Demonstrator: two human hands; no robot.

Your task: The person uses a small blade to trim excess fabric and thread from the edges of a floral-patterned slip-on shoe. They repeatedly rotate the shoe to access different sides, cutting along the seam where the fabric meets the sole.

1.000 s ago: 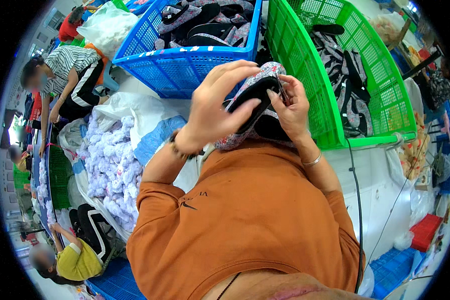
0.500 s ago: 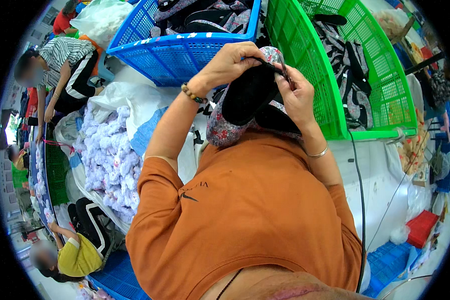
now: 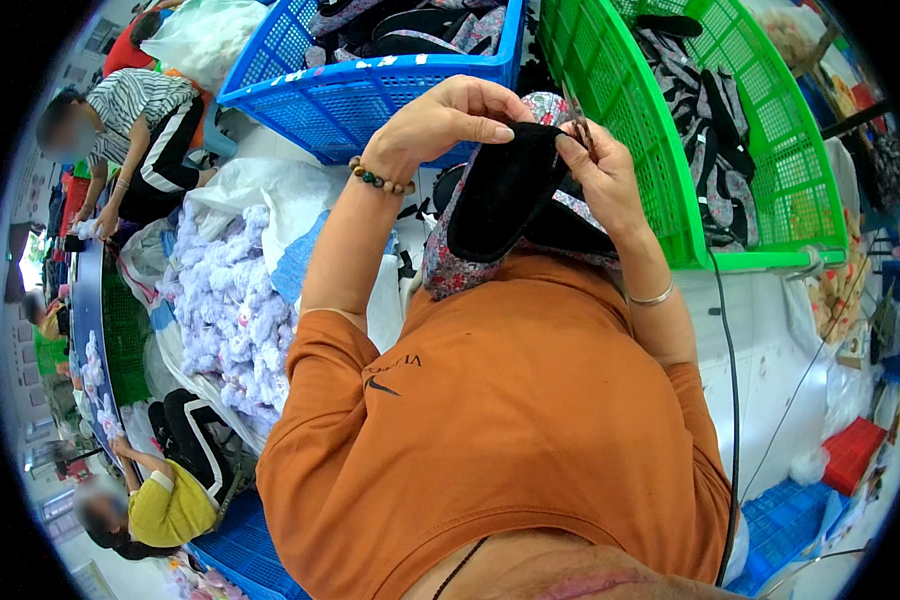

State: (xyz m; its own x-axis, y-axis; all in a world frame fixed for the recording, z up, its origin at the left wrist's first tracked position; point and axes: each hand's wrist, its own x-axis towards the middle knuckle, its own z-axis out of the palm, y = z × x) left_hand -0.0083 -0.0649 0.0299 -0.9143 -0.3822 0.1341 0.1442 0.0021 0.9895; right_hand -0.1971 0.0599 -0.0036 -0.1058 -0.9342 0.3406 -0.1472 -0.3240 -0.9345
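Observation:
A floral cloth slipper (image 3: 438, 262) with a plush black inside (image 3: 500, 195) rests at the top of my orange shirt. My left hand (image 3: 460, 118), with a beaded bracelet at its wrist, pinches the slipper's upper edge between thumb and fingers. My right hand (image 3: 606, 180) is closed around small dark thread snips (image 3: 578, 122), whose tips point up. Its thumb presses at the right end of the same black edge. Another floral and black slipper (image 3: 570, 225) lies beneath, partly covered by my right hand and the first slipper.
A blue crate (image 3: 370, 100) and a green crate (image 3: 660, 190), both holding slippers, stand ahead. A sack of lilac plush pieces (image 3: 225, 280) is at left. Two people (image 3: 135, 120) sit further left by a long table (image 3: 88, 300). A black cable (image 3: 727, 400) runs down at right.
The black edge was pulled up between both hands; now it lies lower and flatter. My left fingers have shifted along it, and the snips stand more upright. The view has shifted slightly.

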